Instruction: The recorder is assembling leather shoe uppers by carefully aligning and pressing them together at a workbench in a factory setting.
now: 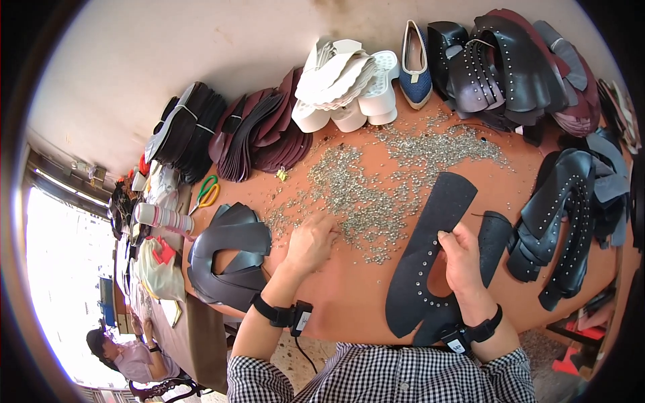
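A curved black shoe-upper piece [404,305] is held up over the table by my right hand [462,258], its thumb on the front face. Small round silver studs run along the piece's inner edge, and its lower end reaches the table's near side. My left hand [313,243] is closed, fingertips pressed together at the near-left edge of a wide scatter of small metal studs [346,181]. Whatever those fingertips hold is too small or hidden to make out. To its left lies a pile of plain dark curved upper pieces [207,272].
Studded black uppers [561,208] lie at the right, more [514,64] at the back right. A blue shoe [416,77], white soles [379,97], maroon pieces [269,127] and a tied black bundle [188,127] line the back. Scissors [207,193] lie left. Another person [131,356] sits lower left.
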